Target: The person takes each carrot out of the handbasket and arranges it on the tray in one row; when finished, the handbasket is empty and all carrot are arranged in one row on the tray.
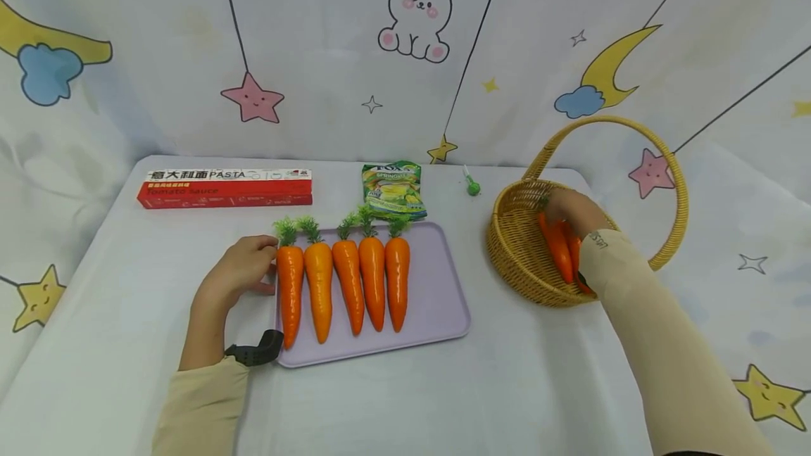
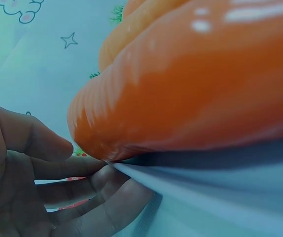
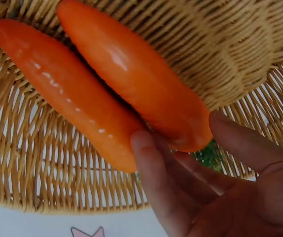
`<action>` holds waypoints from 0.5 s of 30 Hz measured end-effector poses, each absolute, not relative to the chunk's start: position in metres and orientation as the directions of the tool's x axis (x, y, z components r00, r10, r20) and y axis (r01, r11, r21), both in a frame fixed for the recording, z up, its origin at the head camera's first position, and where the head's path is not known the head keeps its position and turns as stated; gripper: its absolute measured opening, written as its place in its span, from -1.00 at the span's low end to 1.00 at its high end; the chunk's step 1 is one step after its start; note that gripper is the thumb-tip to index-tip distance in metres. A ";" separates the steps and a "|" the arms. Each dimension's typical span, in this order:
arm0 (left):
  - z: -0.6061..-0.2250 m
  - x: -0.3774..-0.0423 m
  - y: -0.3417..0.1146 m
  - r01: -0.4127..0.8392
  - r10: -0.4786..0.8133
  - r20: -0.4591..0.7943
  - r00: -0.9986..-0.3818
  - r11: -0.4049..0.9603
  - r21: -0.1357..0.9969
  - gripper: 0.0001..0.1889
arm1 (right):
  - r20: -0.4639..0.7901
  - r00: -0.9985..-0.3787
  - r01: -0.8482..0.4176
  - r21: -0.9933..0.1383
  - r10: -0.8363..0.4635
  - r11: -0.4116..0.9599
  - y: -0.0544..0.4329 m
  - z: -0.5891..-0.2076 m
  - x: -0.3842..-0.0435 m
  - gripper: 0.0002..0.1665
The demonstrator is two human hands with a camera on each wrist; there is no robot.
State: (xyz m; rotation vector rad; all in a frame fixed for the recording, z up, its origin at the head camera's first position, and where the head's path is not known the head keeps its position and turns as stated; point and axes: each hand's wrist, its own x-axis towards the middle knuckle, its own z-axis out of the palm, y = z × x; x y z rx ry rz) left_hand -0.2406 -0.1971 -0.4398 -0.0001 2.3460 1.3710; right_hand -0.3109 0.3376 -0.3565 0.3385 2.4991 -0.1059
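Five carrots with green leafy tops, among them a leftmost carrot (image 1: 290, 294), lie side by side on a lilac tray (image 1: 437, 301). My left hand (image 1: 243, 266) is at the tray's left edge. In the left wrist view its fingertips touch the underside of the rim, with the thumb apart above, close to the carrot's thick end. My right hand (image 1: 573, 210) reaches into a wicker basket (image 1: 519, 266) holding two carrots. The right wrist view shows its thumb and fingers around the thick end of one carrot (image 3: 136, 74), beside the other carrot (image 3: 62, 89).
A red and white pasta box (image 1: 224, 190) lies at the back left. Behind the tray are a green snack packet (image 1: 393, 190) and a small green lollipop (image 1: 472, 187). The basket's tall handle (image 1: 681, 210) arches over its right side. A patterned cloth hangs behind the white table.
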 end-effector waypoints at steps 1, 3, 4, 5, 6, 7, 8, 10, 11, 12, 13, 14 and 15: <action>-0.440 -0.241 -0.197 -0.209 0.207 -0.356 -0.911 0.512 0.833 -0.44 | -0.590 -0.776 0.287 -0.018 0.221 0.958 0.338 -0.358 -0.309 -0.63; -0.440 -0.241 -0.197 -0.212 0.205 -0.359 -0.910 0.513 0.832 -0.44 | -0.599 -0.764 0.331 -0.044 0.240 0.943 0.337 -0.362 -0.307 -0.65; -0.440 -0.241 -0.197 -0.214 0.204 -0.360 -0.910 0.514 0.831 -0.44 | -0.601 -0.761 0.337 -0.040 0.247 0.941 0.336 -0.365 -0.307 -0.66; -0.440 -0.242 -0.196 -0.216 0.202 -0.362 -0.910 0.514 0.830 -0.44 | -0.606 -0.754 0.347 -0.036 0.256 0.937 0.336 -0.368 -0.307 -0.62; -0.440 -0.242 -0.196 -0.218 0.201 -0.364 -0.909 0.514 0.830 -0.44 | -0.609 -0.749 0.350 -0.031 0.260 0.936 0.335 -0.371 -0.307 -0.55; -0.440 -0.242 -0.196 -0.219 0.201 -0.365 -0.909 0.514 0.829 -0.44 | -0.609 -0.749 0.342 -0.018 0.261 0.940 0.334 -0.374 -0.308 -0.51; -0.440 -0.242 -0.196 -0.222 0.201 -0.368 -0.908 0.514 0.829 -0.44 | -0.615 -0.745 0.338 -0.011 0.261 0.941 0.334 -0.376 -0.308 -0.47; -0.440 -0.242 -0.196 -0.226 0.200 -0.372 -0.906 0.513 0.828 -0.44 | -0.630 -0.731 0.343 -0.010 0.260 0.939 0.333 -0.381 -0.309 -0.45; -0.440 -0.242 -0.196 -0.228 0.201 -0.373 -0.906 0.512 0.828 -0.44 | -0.639 -0.724 0.349 -0.014 0.260 0.937 0.333 -0.383 -0.310 -0.46; -0.440 -0.242 -0.196 -0.230 0.201 -0.375 -0.905 0.512 0.828 -0.44 | -0.644 -0.719 0.357 -0.018 0.262 0.934 0.333 -0.384 -0.310 -0.50; -0.439 -0.242 -0.196 -0.230 0.200 -0.376 -0.905 0.512 0.827 -0.43 | -0.646 -0.717 0.363 -0.025 0.262 0.932 0.333 -0.385 -0.310 -0.56; -0.439 -0.241 -0.196 -0.230 0.199 -0.375 -0.905 0.512 0.827 -0.43 | -0.644 -0.718 0.365 -0.027 0.263 0.931 0.333 -0.385 -0.311 -0.58; -0.439 -0.241 -0.196 -0.229 0.199 -0.374 -0.906 0.513 0.827 -0.44 | -0.638 -0.724 0.360 -0.028 0.260 0.932 0.333 -0.385 -0.310 -0.60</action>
